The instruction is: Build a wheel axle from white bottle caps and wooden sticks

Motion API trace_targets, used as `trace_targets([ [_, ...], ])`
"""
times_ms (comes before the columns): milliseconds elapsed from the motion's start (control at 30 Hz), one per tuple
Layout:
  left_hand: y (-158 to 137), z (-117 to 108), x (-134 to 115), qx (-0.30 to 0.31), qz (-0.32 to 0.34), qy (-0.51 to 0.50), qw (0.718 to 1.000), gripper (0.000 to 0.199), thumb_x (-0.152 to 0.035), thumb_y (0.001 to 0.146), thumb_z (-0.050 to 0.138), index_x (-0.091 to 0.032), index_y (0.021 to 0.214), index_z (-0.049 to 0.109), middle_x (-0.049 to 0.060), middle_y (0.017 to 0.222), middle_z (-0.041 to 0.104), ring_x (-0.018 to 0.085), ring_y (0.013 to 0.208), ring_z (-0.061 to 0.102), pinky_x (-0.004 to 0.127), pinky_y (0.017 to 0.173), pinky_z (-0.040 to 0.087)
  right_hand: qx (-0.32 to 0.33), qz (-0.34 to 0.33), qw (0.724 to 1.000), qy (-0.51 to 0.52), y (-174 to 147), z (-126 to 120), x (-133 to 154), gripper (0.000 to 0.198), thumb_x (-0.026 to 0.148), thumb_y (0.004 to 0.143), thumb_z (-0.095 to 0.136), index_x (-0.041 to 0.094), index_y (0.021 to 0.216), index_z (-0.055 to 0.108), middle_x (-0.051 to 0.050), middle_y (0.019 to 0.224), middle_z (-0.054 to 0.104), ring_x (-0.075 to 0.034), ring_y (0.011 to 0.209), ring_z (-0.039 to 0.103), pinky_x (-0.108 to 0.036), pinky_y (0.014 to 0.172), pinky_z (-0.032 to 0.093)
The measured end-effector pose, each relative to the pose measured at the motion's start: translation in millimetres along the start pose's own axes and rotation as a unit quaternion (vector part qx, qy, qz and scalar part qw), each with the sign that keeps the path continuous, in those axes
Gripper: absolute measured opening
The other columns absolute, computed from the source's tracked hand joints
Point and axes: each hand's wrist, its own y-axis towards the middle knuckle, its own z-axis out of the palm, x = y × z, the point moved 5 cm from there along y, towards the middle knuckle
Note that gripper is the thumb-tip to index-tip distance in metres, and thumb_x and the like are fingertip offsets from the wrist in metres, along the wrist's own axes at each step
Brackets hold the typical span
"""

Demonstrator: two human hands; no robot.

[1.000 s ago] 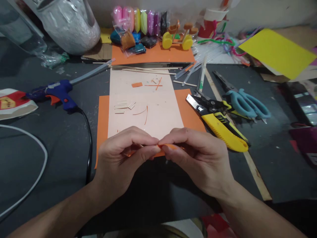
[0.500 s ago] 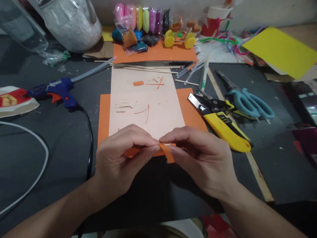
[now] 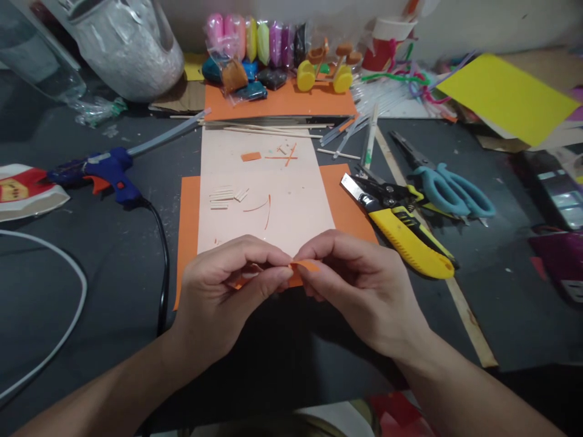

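Dark tabletop (image 3: 523, 321), pale grey wall (image 3: 505, 24)

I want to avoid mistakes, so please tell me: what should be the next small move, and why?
Probably the right hand should press down the loose end of the small curved orange paper strip, while the left hand steadies the other end. Both hands meet at the strip's left end, and its curved right end looks free, above the right thumb.

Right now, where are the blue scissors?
In the head view, the scissors lie on the right side of the dark table, beyond the right hand and just right of the pliers.
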Motion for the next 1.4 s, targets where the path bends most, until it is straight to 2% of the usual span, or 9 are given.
trace_targets([
  [200, -1.0, 0.6, 0.9, -0.001, -0.005, -0.015, 1.000, 0.011, -0.011, 0.088, 0.070, -0.022, 0.088, 0.072, -0.001, 0.080, 0.072, 0.010, 0.069, 0.069, 0.018, 0.061, 0.059, 0.015, 0.009, 0.999, 0.032, 0.9, 2.4, -0.7, 0.013, 0.021, 0.091, 0.066, 0.017, 0.079, 0.067, 0.002, 0.061, 0.061, -0.008, 0.051, 0.055, -0.016, 0.046, 0.043],
  [367, -0.7, 4.6, 3.8, -0.007, -0.044, -0.099, 0.994, 0.014, -0.008, 0.086, 0.070, -0.022, 0.086, 0.072, -0.003, 0.079, 0.070, 0.008, 0.066, 0.069, 0.016, 0.062, 0.061, -0.007, -0.074, 0.997, 0.012, -1.3, 0.6, 5.2, 0.006, 0.012, 0.089, 0.068, 0.018, 0.088, 0.070, 0.000, 0.080, 0.071, -0.010, 0.067, 0.066, -0.018, 0.059, 0.052],
  [467, -1.3, 5.1, 4.9, -0.013, -0.054, -0.115, 0.992, 0.012, -0.009, 0.086, 0.071, -0.021, 0.085, 0.072, -0.002, 0.078, 0.069, 0.009, 0.065, 0.069, 0.017, 0.060, 0.061, -0.015, -0.107, 0.994, -0.020, -3.3, 0.4, 8.3, 0.009, 0.012, 0.089, 0.068, 0.019, 0.086, 0.071, 0.000, 0.078, 0.072, -0.011, 0.067, 0.066, -0.019, 0.060, 0.053],
  [633, -1.9, 3.3, 1.6, -0.004, -0.010, -0.050, 0.999, 0.008, -0.013, 0.089, 0.069, -0.021, 0.087, 0.071, -0.001, 0.080, 0.069, 0.010, 0.066, 0.069, 0.019, 0.061, 0.061, -0.031, -0.083, 0.994, -0.057, -3.9, -0.4, 5.8, 0.007, 0.016, 0.089, 0.069, 0.019, 0.084, 0.072, 0.000, 0.071, 0.070, -0.011, 0.058, 0.062, -0.019, 0.051, 0.049],
  [733, -2.0, 2.4, -0.3, -0.002, 0.019, 0.007, 1.000, 0.010, -0.012, 0.090, 0.068, -0.022, 0.090, 0.071, -0.001, 0.082, 0.070, 0.010, 0.070, 0.068, 0.019, 0.063, 0.060, -0.025, -0.049, 0.998, -0.021, -2.5, -0.9, 1.8, 0.007, 0.017, 0.089, 0.069, 0.018, 0.082, 0.071, 0.001, 0.066, 0.065, -0.008, 0.050, 0.056, -0.017, 0.045, 0.043],
  [867, -1.8, 1.9, 0.3, -0.004, 0.029, 0.051, 0.998, 0.013, -0.011, 0.089, 0.069, -0.024, 0.092, 0.071, -0.001, 0.084, 0.071, 0.010, 0.073, 0.068, 0.020, 0.064, 0.058, -0.002, -0.004, 0.999, 0.042, 0.1, -0.3, -1.6, 0.010, 0.019, 0.091, 0.067, 0.016, 0.081, 0.069, 0.002, 0.063, 0.063, -0.007, 0.049, 0.053, -0.017, 0.045, 0.042],
  [1000, -1.1, 2.2, 1.4, 0.004, 0.010, 0.021, 1.000, 0.013, -0.011, 0.089, 0.069, -0.023, 0.090, 0.070, -0.002, 0.084, 0.069, 0.010, 0.072, 0.069, 0.018, 0.063, 0.058, 0.008, 0.010, 0.999, 0.053, 0.9, 0.8, -0.9, 0.009, 0.019, 0.090, 0.068, 0.016, 0.081, 0.069, 0.002, 0.063, 0.063, -0.007, 0.050, 0.053, -0.017, 0.046, 0.043],
  [1167, -0.4, 3.3, 2.9, -0.001, -0.023, -0.050, 0.998, 0.011, -0.011, 0.089, 0.068, -0.021, 0.089, 0.070, -0.001, 0.083, 0.069, 0.009, 0.067, 0.070, 0.017, 0.062, 0.060, -0.013, -0.036, 0.999, 0.032, -0.3, 0.1, 3.3, 0.003, 0.016, 0.086, 0.072, 0.018, 0.084, 0.071, 0.001, 0.073, 0.068, -0.009, 0.056, 0.060, -0.017, 0.050, 0.047],
  [1400, -0.3, 5.2, 7.0, -0.014, -0.051, -0.079, 0.995, 0.014, -0.010, 0.087, 0.071, -0.022, 0.091, 0.073, -0.004, 0.085, 0.071, 0.007, 0.068, 0.071, 0.014, 0.066, 0.062, -0.016, -0.053, 0.998, -0.020, -2.0, -1.3, 1.6, 0.007, 0.014, 0.089, 0.069, 0.018, 0.084, 0.071, 0.003, 0.068, 0.065, -0.006, 0.051, 0.055, -0.015, 0.045, 0.041],
])
